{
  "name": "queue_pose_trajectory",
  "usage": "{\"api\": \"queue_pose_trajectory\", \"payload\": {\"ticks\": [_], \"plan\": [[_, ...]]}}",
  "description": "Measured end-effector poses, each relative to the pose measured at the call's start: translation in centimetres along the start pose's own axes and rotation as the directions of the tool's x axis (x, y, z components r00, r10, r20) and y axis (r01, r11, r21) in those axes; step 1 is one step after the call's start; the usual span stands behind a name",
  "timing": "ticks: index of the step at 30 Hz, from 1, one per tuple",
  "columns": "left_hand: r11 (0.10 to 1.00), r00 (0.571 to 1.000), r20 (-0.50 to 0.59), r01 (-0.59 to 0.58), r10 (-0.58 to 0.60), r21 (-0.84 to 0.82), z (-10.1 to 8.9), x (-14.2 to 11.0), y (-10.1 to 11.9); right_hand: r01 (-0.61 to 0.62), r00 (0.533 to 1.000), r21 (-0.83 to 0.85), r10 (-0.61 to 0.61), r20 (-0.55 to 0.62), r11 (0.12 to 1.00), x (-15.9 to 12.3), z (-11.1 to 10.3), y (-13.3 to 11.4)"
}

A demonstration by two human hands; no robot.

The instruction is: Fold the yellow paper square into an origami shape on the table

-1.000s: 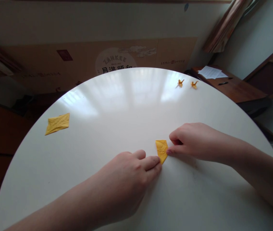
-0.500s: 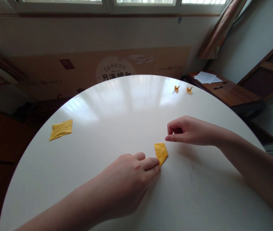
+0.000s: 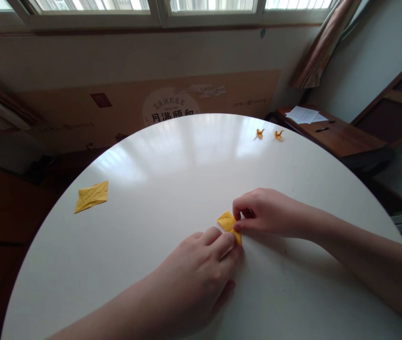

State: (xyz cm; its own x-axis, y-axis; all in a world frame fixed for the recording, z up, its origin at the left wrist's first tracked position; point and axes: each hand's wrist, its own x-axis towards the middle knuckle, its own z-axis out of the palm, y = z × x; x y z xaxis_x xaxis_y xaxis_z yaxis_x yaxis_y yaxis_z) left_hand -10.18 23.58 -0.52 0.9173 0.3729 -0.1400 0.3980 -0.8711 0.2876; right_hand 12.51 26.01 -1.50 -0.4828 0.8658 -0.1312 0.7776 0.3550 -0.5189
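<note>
A small folded piece of yellow paper (image 3: 227, 222) lies on the round white table (image 3: 172, 179) near the front middle. My left hand (image 3: 201, 274) rests with its fingertips pressed on the paper's lower corner. My right hand (image 3: 268, 213) comes in from the right, its thumb and forefinger pinched on the paper's right edge. Part of the paper is hidden under both sets of fingers.
A flat yellow square of paper (image 3: 92, 196) lies at the table's left. Two small folded paper cranes (image 3: 259, 133) (image 3: 278, 135) stand at the far right edge. Beyond are a cardboard panel (image 3: 172, 101) against the wall and a brown desk (image 3: 331, 134) with papers.
My right hand, lifted off the paper half a second ago, has come back down and pinched its right edge. The paper shifted slightly left and looks smaller. My left hand stayed on it.
</note>
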Motion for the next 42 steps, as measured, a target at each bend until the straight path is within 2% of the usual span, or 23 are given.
{"api": "queue_pose_trajectory", "payload": {"ticks": [4,7,11,16,20,31,37,42], "plan": [[1.000,1.000,-0.015,0.017,-0.017,-0.002,0.4,0.1,0.0,0.001,0.996,0.003,-0.001,-0.090,1.000,0.2,0.2,0.1],[1.000,0.999,-0.032,0.007,-0.007,0.008,0.7,0.0,-0.1,-0.003,0.995,0.078,0.010,-0.098,0.997,-0.1,-0.1,0.3],[1.000,0.999,-0.039,0.017,-0.017,0.005,0.9,0.2,0.0,0.018,0.998,0.124,-0.010,-0.063,0.992,-0.5,-0.7,0.5],[0.997,0.998,-0.001,0.067,-0.067,0.039,0.9,0.4,0.6,0.099,0.993,0.115,-0.105,0.050,0.988,-0.7,-0.6,0.4],[0.990,0.995,-0.004,0.095,-0.095,0.105,0.8,0.1,1.2,0.122,0.990,0.083,-0.127,0.065,0.989,-0.5,-0.2,0.2],[0.980,0.986,-0.169,0.019,0.015,0.197,1.9,-0.5,0.4,0.168,0.985,0.007,-0.168,0.039,0.986,-0.4,0.3,-0.2],[0.972,0.985,-0.172,0.013,0.028,0.233,1.8,-0.8,0.8,0.208,0.977,-0.043,-0.205,0.049,0.977,-0.8,0.3,-0.5],[0.984,0.991,-0.135,0.021,0.003,0.177,1.6,-0.8,1.0,0.223,0.975,-0.112,-0.220,0.033,0.968,-0.5,1.1,-0.5]]}}
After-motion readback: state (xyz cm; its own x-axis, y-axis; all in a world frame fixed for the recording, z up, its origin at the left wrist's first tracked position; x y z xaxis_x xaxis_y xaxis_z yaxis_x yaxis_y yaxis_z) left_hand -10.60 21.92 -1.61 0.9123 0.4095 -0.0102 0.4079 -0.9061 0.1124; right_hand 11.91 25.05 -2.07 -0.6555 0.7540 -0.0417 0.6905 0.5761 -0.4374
